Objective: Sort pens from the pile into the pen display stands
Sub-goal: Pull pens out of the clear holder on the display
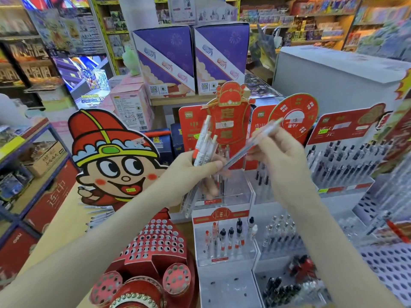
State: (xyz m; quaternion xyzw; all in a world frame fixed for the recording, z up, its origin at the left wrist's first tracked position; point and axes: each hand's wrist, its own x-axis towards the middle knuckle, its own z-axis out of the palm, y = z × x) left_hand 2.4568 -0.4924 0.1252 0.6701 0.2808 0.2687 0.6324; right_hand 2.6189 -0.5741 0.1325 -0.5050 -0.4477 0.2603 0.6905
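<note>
Holding a bundle of pens (204, 143) upright above the counter, the left hand (193, 172) has its fingers and thumb curled round the barrels; the white tops fan upward and the clear lower ends show below the palm; the right hand (278, 156) pinches a single clear pen (253, 141) near its middle; that pen is slanted, upper end toward the round red sign (295, 112), lower end at the left thumb, contact there not determinable owing to blur; both hands are raised in front of a clear stand (229, 192) at mid-counter, which contains a few upright pens; just in front of it, a second clear stand (222, 256) with a red header holds a partial row of capped pens, black and red; beside that, to the right, a third stand (280, 238) carries clear pens, detail blurred; a tiered stand (342, 167) at the right rear is filled with black-capped pens; a red perforated stand (155, 238) at lower left shows rows of round holes; loose pens (100, 215) lie on the wooden table (66, 218) beyond the left forearm, near a cartoon cutout (111, 156); more black-capped pens (280, 290) lie flat at the lower right; two purple boxes (169, 58) stand at the rear.
</note>
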